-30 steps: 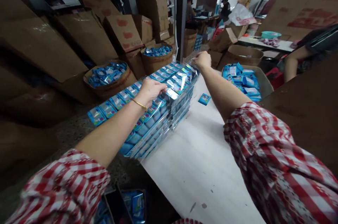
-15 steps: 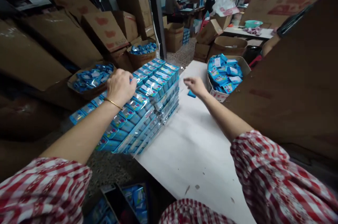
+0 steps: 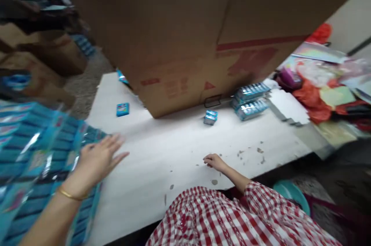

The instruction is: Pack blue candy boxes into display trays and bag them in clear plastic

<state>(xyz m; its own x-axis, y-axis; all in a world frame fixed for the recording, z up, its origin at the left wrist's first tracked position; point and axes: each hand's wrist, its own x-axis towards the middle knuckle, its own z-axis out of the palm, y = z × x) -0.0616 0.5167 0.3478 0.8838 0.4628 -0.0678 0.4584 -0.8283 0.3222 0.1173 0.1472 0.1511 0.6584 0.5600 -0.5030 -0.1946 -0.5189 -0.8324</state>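
My left hand (image 3: 100, 158) is open with its fingers spread, and a thin gold bangle circles the wrist. It lies in front of the near side of a tall stack of blue packs in clear wrap (image 3: 43, 161). Whether it touches the wrap I cannot tell. My right hand (image 3: 215, 162) hovers over the white table (image 3: 145, 176) close to my body. Its fingers are curled in, and nothing shows in them. Beyond it stands a small wrapped bundle of blue packs (image 3: 210, 117). A single blue pack (image 3: 123, 109) lies farther left.
A large cardboard box (image 3: 179, 45) stands across the back of the table. Two wrapped rows of blue packs (image 3: 251, 101) and a stack of white cards (image 3: 290, 107) sit to the right. Red plastic bags (image 3: 311, 99) clutter the far right. A turquoise basin (image 3: 292, 195) is below the table edge.
My view has swung right. My left hand has left the top of the stack, its fingers now spread beside it. The right hand has drawn back toward my body.
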